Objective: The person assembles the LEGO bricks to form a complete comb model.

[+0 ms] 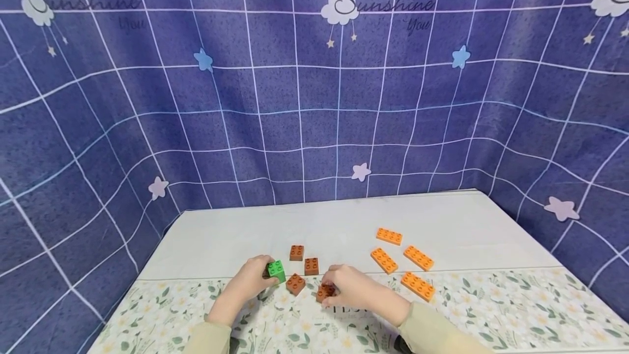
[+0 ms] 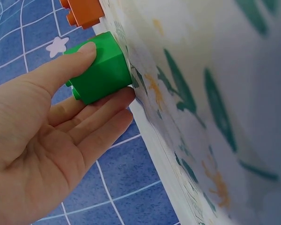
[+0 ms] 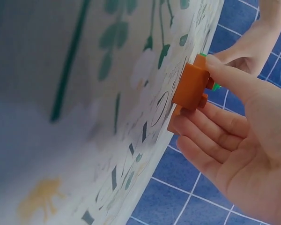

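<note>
My left hand (image 1: 251,276) holds a green toy brick (image 1: 277,270) with studs on top, thumb on one side and fingers on the other. In the left wrist view the green brick (image 2: 103,70) stands at the floral cloth's surface. To its right, my right hand (image 1: 348,287) pinches a brown studded brick (image 1: 323,293) between thumb and fingers; that brick (image 3: 191,86) shows more orange in the right wrist view. Between the hands lies a brown brick (image 1: 295,284). Two more brown bricks, one nearer (image 1: 312,266) and one farther (image 1: 297,252), sit just behind it.
Several flat orange bricks lie to the right: one at the back (image 1: 389,236), others in front, including a long brick (image 1: 417,286) nearest me. The table has a white rear part (image 1: 226,234) and a floral cloth (image 1: 162,310) in front. A blue checked curtain (image 1: 314,124) hangs behind.
</note>
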Demonstrator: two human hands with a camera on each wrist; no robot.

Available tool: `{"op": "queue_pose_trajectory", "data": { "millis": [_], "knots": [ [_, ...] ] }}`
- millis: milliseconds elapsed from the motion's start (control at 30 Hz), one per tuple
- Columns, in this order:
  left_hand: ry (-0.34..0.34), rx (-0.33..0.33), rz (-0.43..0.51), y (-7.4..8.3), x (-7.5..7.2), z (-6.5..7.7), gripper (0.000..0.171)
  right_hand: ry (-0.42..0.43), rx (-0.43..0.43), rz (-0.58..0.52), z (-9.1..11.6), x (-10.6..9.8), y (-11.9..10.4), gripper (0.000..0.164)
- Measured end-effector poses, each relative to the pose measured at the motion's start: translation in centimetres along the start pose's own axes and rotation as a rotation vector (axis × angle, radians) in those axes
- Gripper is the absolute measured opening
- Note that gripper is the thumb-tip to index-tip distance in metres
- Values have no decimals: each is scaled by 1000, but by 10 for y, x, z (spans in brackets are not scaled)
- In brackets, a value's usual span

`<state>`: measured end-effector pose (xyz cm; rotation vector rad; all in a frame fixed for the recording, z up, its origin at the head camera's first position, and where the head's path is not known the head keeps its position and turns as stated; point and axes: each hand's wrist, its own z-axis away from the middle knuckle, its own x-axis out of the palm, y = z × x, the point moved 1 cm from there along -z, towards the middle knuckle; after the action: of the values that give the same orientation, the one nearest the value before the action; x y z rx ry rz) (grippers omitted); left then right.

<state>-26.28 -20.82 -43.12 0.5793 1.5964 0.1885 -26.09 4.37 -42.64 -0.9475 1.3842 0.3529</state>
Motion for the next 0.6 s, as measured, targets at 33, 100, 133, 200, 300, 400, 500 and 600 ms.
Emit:
{"op": "queue_pose_trajectory", "data": {
  "millis": [33, 100, 133, 200, 300, 400, 500, 600],
  "knots": [
    [0, 0, 1, 0, 0, 0, 31, -2, 2, -2, 0, 0, 0, 36],
    [0, 0, 1, 0, 0, 0, 32, -4, 4, -12, 0, 1, 0, 37],
    [-1, 0, 3, 0, 0, 1, 32, -4, 3, -16, 0, 1, 0, 38],
    [-2, 3, 5, -1, 1, 1, 32, -2, -2, -22, 0, 2, 0, 38],
    [2, 7, 6, -1, 1, 1, 32, -6, -12, -29, 1, 2, 0, 36],
    [6, 9, 5, -1, 1, 1, 32, -13, -24, -17, 1, 2, 0, 35],
    [4, 9, 14, -1, 1, 0, 32, -23, -22, -12, 0, 2, 0, 37],
    [-2, 9, 24, -3, 2, 1, 35, -35, -11, -25, 0, 3, 0, 38]
  ]
}}
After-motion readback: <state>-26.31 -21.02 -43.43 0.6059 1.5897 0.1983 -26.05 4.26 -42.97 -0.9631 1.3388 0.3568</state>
